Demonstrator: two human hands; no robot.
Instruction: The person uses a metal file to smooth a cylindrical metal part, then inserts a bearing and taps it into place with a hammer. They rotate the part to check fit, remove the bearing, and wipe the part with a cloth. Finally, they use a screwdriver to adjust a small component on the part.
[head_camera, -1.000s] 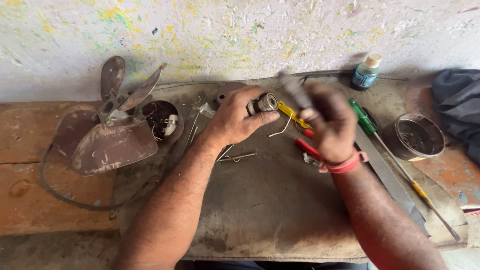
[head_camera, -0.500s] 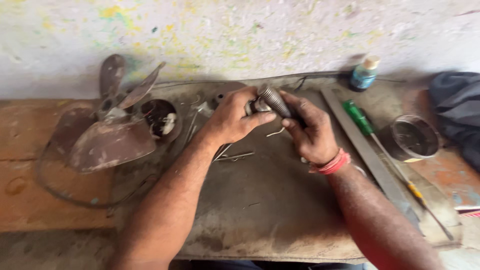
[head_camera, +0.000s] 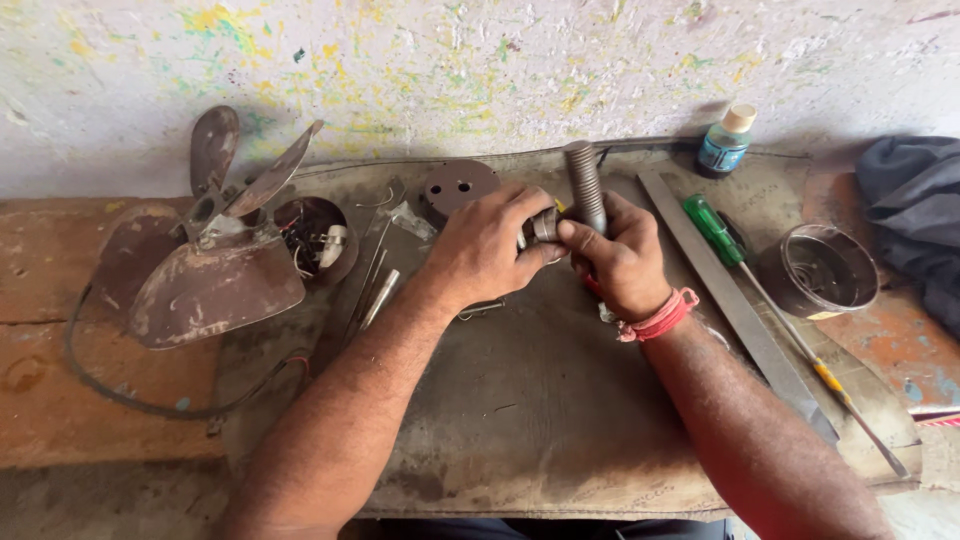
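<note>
My left hand (head_camera: 487, 248) grips a small grey metal cylindrical part (head_camera: 543, 226) over the dark worn mat (head_camera: 520, 400). My right hand (head_camera: 618, 258), with a red band at the wrist, holds a thick grey ribbed metal rod (head_camera: 586, 186) that stands nearly upright, its lower end hidden in my fist. The fingertips of both hands meet at the small part. A bit of red shows under my right hand; what it belongs to is hidden.
A rusty fan blade assembly (head_camera: 205, 270) with cable lies at left, beside an open motor housing (head_camera: 315, 238). A round plate (head_camera: 458, 186), thin metal rods (head_camera: 375, 290), a long flat file (head_camera: 735, 310), a green-handled screwdriver (head_camera: 718, 230), a metal cup (head_camera: 818, 270), a small blue bottle (head_camera: 725, 142) and dark cloth (head_camera: 915, 215) surround the hands.
My right hand moved in from the right with the ribbed rod and raised it upright against the part in my left hand. The camera view shifted slightly closer.
</note>
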